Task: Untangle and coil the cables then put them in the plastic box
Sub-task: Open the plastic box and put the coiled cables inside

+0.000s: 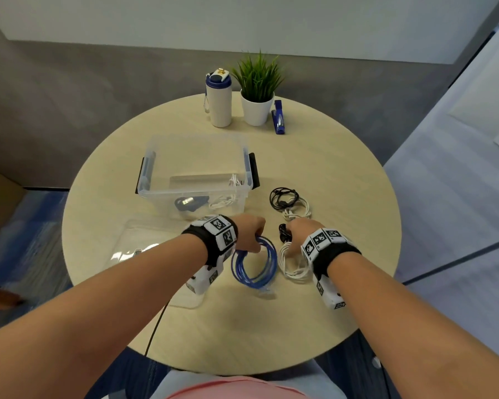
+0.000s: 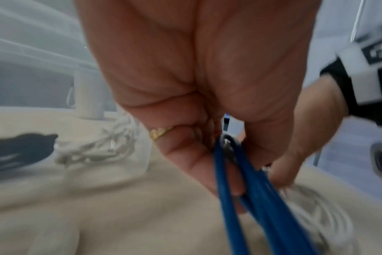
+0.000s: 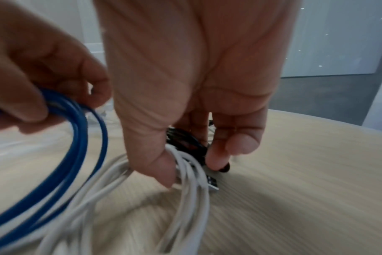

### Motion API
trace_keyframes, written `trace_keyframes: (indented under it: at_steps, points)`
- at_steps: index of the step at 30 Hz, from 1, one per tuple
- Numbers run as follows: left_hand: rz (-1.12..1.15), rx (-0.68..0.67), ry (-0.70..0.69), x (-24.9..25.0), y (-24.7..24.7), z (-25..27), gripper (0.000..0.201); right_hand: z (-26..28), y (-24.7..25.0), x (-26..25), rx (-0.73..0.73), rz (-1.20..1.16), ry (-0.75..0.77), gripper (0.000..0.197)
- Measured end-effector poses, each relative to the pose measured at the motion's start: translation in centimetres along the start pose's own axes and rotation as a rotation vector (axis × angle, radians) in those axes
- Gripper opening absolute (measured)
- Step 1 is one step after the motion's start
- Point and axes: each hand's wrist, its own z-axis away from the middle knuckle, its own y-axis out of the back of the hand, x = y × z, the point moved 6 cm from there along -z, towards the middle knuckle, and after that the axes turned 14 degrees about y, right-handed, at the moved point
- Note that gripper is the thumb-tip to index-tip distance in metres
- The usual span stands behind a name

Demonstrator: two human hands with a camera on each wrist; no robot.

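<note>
My left hand (image 1: 249, 233) grips a coiled blue cable (image 1: 255, 264) near the table's front middle; the coil hangs down with a clear plug at its low end. In the left wrist view my left hand (image 2: 207, 150) has its fingers curled round the blue cable (image 2: 251, 198). My right hand (image 1: 296, 234) pinches a white cable coil (image 1: 294, 262) together with a black cable (image 1: 284, 233). The right wrist view shows thumb and fingers of my right hand (image 3: 192, 163) closed on the white cable (image 3: 185, 189) and black cable (image 3: 183, 138). The clear plastic box (image 1: 195, 168) stands behind my hands, with coiled cables inside.
A black coil (image 1: 283, 197) and a white coil (image 1: 297, 211) lie right of the box. The clear lid (image 1: 144, 246) lies under my left forearm. A white bottle (image 1: 219, 99), a potted plant (image 1: 257, 90) and a blue stapler (image 1: 278, 118) stand at the far edge of the round table (image 1: 343, 182).
</note>
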Motion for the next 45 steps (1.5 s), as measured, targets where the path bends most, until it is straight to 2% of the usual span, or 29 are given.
trace_keyframes:
  at_steps: [3,5,8,11,13,16,19,23,25,28,31,34,36,37,40,42,43,45]
  points:
    - [0.147,-0.003,-0.010,-0.8,3.2,1.1,0.008,0.6,0.9,0.1,0.002,-0.053,-0.011,0.034]
    - [0.257,0.042,-0.027,-1.9,5.9,1.9,0.005,0.5,1.4,0.6,-0.007,-0.098,-0.038,0.039]
    - [0.478,0.161,-0.032,-4.1,10.2,2.9,0.006,0.5,3.6,0.8,0.079,-0.211,-0.058,0.044]
    - [0.794,0.303,-0.006,-7.1,13.3,3.0,0.004,0.3,6.7,0.5,0.203,-0.290,-0.070,0.033]
    - [0.947,0.395,0.031,-9.2,14.1,2.7,0.002,0.0,9.1,-0.3,0.276,-0.325,-0.062,0.026]
    - [1.037,0.493,0.130,-11.9,13.9,1.9,0.008,-0.2,12.8,-2.1,0.418,-0.366,-0.042,0.022]
    - [1.083,0.504,0.227,-14.0,12.8,1.2,0.011,-0.1,15.9,-4.5,0.556,-0.367,-0.020,0.021]
    - [1.033,0.419,0.347,-15.8,11.0,0.0,0.014,-0.8,17.2,-8.0,0.666,-0.413,0.079,0.020]
    - [1.039,0.375,0.393,-16.5,10.2,-0.4,0.019,-1.6,16.7,-9.9,0.640,-0.361,0.143,0.019]
    - [1.053,0.337,0.454,-16.9,9.4,-0.5,0.040,-3.0,15.6,-12.2,0.589,-0.209,0.231,0.019]
    - [0.958,0.323,0.513,-17.5,8.8,-1.2,0.050,-4.3,14.4,-13.4,0.553,-0.121,0.254,0.018]
    - [0.653,0.304,0.546,-17.3,8.9,-1.4,0.046,-5.4,13.6,-13.6,0.537,-0.072,0.222,0.015]
    - [0.524,0.270,0.534,-17.0,9.1,-1.7,0.039,-5.8,13.2,-13.5,0.529,-0.048,0.193,0.015]
    - [0.504,0.208,0.545,-17.1,8.8,-2.1,0.038,-6.0,13.1,-13.4,0.517,-0.038,0.184,0.016]
    - [0.341,0.185,0.570,-18.7,8.4,-4.4,0.038,-6.1,13.0,-13.4,0.484,-0.034,0.184,0.022]
    - [0.291,0.136,0.544,-21.0,7.1,-8.7,0.024,-5.9,13.3,-12.9,0.532,-0.104,0.178,0.026]
    - [0.221,0.125,0.560,-21.2,7.2,-8.8,0.019,-5.7,13.6,-12.4,0.582,-0.156,0.162,0.026]
    - [0.163,0.139,0.582,-19.1,8.7,-4.7,0.019,-5.0,14.1,-11.2,0.697,-0.246,0.103,0.021]
